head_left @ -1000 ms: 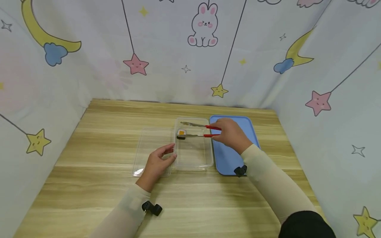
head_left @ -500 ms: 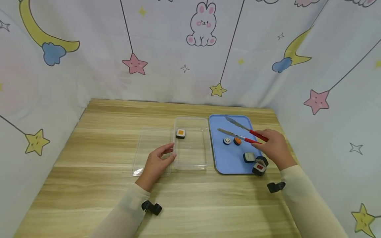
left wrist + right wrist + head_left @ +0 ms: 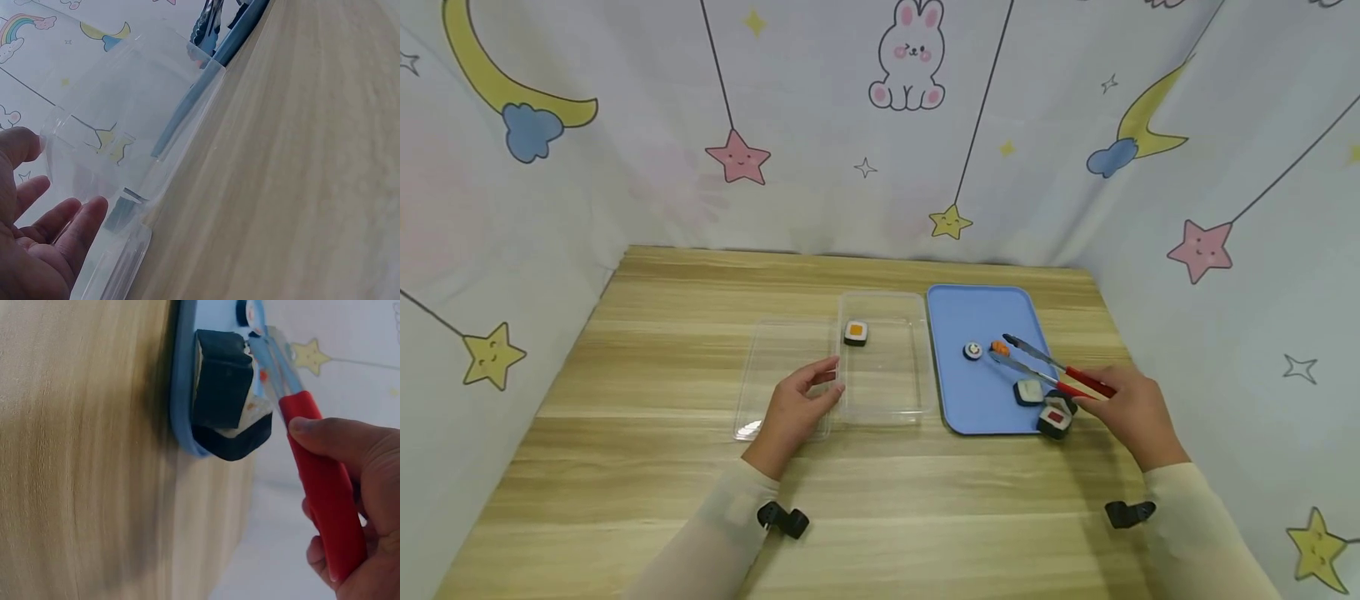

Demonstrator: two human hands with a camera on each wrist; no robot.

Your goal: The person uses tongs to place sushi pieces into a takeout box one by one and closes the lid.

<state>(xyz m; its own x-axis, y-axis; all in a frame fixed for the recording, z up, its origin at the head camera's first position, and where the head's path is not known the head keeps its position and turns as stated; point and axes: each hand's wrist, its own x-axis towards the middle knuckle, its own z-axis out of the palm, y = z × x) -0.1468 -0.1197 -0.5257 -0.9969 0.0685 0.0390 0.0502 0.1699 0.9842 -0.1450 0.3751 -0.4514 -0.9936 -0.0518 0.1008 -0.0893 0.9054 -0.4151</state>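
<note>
My right hand holds red-handled tongs over the right side of a blue tray; the tong tips stand apart around the small orange sushi piece. In the right wrist view, thumb and fingers of my right hand wrap the red handles. Touching the left wall of a clear box, my left hand has its fingers loosely bent and spread. Inside the box, at its back left, sits a square sushi piece with an orange centre.
A clear lid lies left of the box. On the tray are a small round piece, a pale-topped piece and, at the front right corner, a red-centred piece against another dark one. A printed curtain stands behind.
My right hand has moved the tongs from the box to the right, over the tray, then down around the orange piece. The square piece was released in the box. My left hand stayed put.
</note>
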